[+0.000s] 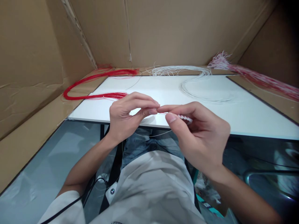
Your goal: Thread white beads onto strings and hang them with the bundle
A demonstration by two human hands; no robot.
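Behind, red strands (70, 91) beside white strands (184, 85).

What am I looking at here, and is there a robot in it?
No robot! There is just one picture, from a camera worn on a person's head, looking forward and down. That is why you see their own shirt and jeans below.

In front is a smooth white tabletop with brown cardboard walls around it. On and around it lie a bright red bundle of thin strands, loose white strands and, far right, a red-and-white bundle.

The right hand holds a small bumpy white strip. The left hand pinches its fingertips together; whatever is between them is too tiny to tell.
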